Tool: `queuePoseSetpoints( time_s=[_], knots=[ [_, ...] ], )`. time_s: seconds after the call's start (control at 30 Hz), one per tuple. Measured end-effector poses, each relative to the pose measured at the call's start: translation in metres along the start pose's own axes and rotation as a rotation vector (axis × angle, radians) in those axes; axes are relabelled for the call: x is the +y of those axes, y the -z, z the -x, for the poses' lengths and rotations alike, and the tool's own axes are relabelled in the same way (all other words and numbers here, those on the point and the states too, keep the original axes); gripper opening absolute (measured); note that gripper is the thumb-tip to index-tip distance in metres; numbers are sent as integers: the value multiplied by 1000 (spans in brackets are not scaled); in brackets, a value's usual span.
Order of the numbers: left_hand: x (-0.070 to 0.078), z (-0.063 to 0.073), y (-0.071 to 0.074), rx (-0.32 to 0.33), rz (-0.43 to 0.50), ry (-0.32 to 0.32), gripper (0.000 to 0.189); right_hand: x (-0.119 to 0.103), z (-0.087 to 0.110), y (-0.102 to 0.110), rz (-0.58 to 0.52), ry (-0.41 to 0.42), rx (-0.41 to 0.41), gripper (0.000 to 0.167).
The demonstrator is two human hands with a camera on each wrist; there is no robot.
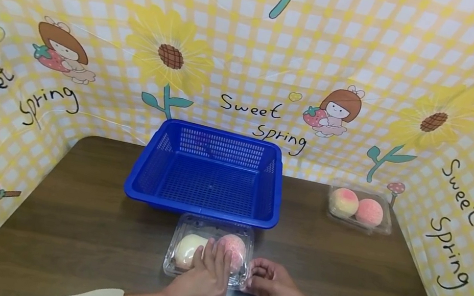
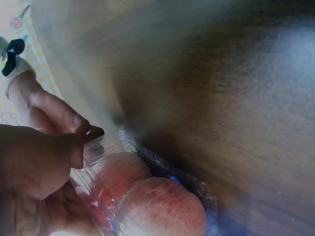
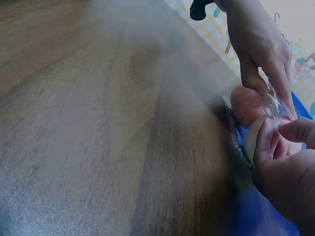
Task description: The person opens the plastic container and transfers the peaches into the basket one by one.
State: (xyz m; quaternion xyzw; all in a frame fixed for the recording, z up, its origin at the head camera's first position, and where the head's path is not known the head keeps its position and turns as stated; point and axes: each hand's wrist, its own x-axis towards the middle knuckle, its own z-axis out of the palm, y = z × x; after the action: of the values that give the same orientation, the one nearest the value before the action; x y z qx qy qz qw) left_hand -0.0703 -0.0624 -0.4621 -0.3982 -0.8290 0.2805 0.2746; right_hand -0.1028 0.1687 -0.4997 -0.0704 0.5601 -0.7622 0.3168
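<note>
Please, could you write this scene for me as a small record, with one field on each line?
Near box: clear plastic, in front of the basket
Inside it: pale peach on the left, pink peach on the right
Left hand: fingers laid over the near box
Right hand: pinches the near box's right edge
Lid fully closed: cannot tell
Basket: blue, with slotted walls
Far box: clear, at the back right, holding two peaches
Table: brown, wood-grained
Cloth: yellow checks, behind the table

A brown wood-grain table (image 1: pixel 68 214) bears a blue basket (image 1: pixel 204 210). A clear box (image 1: pixel 215 228) lies just in front of the basket, a second box (image 1: pixel 385 224) to the basket's right.
</note>
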Motion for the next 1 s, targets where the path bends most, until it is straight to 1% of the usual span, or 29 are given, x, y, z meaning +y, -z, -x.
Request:
queuePoseSetpoints(
  time_s=[0.1,0.23,0.3,0.33,0.4,0.5,0.57,0.63,0.73,0.8,0.87,0.93,1.0],
  knots=[
    [-2,-1,0,3,29,27,61,2,0,0,27,18,-19,28],
    [-3,-3,0,28,95,89,47,4,1,-1,37,31,-16,27],
    [-3,-3,1,35,114,101,45,4,3,0,25,18,-2,29],
    [-4,-3,2,31,116,96,45,4,3,0,20,9,2,32],
    [-5,-2,5,3,112,82,47,3,5,1,16,-11,7,36],
    [-8,-2,9,-62,118,67,47,2,5,3,-3,-36,6,38],
    [-12,-3,12,-107,137,53,45,2,5,3,-21,-46,4,36],
    [-16,-3,15,-142,179,51,46,2,5,5,-36,-52,0,34],
    [-23,-4,19,-186,303,82,56,2,6,6,-49,-57,-5,32],
    [-30,-4,20,-204,430,113,60,3,6,7,-53,-56,-12,32],
    [-36,-3,21,-220,586,157,59,3,6,8,-59,-57,-20,31],
    [-44,0,21,-239,720,183,55,3,7,10,-63,-54,-34,30],
    [-52,4,19,-269,825,200,52,3,7,11,-63,-51,-48,30]
  ],
)
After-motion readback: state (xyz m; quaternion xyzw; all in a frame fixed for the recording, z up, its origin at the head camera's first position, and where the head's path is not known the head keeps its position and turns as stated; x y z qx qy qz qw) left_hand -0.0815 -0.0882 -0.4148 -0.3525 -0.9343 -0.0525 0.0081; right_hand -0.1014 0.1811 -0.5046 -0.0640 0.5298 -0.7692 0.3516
